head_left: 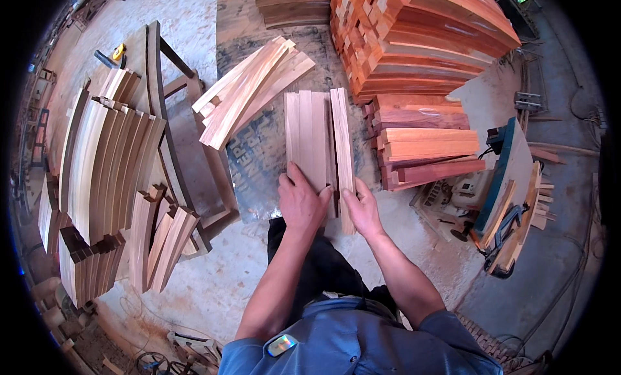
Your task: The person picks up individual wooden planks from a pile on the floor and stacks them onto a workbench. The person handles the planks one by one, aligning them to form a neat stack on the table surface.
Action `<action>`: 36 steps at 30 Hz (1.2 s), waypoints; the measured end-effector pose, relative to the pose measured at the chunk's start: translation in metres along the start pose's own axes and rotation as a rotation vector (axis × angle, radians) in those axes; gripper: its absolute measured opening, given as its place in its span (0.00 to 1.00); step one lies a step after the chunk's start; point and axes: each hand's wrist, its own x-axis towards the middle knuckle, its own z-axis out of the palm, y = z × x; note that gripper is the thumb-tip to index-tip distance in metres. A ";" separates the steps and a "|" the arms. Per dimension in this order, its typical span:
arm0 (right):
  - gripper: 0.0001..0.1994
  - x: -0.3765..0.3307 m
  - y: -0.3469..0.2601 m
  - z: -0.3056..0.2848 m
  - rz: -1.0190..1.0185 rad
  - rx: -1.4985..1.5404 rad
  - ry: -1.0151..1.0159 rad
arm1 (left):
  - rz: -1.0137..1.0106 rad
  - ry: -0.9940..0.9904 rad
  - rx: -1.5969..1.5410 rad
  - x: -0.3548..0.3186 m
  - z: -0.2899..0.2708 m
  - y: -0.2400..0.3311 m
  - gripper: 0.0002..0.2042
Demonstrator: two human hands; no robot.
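Observation:
Several pale brown wooden strips (307, 129) lie side by side on the work surface in front of me. My left hand (303, 197) grips their near part, fingers along the left side and thumb on the right. A lighter wooden strip (343, 142) stands apart from them by a narrow dark gap. Around its near end my right hand (362, 210) is closed, thumb on top; the fingers underneath are partly hidden. Beyond my left hand, a loose pile of pale strips (249, 93) lies at an angle.
Reddish wood is stacked high (427, 45) at the far right, with a lower pile of reddish pieces (430, 135) before it. On the left, curved pale boards (103, 168) stand by a wooden frame (184, 181). A teal-edged machine (504, 174) with clamped wood is at right.

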 end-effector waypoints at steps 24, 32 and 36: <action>0.27 0.011 0.001 0.034 0.054 -0.455 0.088 | -0.007 -0.057 -0.318 -0.004 0.001 -0.044 0.42; 0.32 0.008 0.008 0.038 -0.064 -0.549 0.082 | 0.018 -0.165 -0.505 -0.013 0.001 -0.066 0.38; 0.32 0.008 0.004 0.038 -0.080 -0.584 0.040 | 0.042 -0.146 -0.577 -0.019 0.004 -0.068 0.37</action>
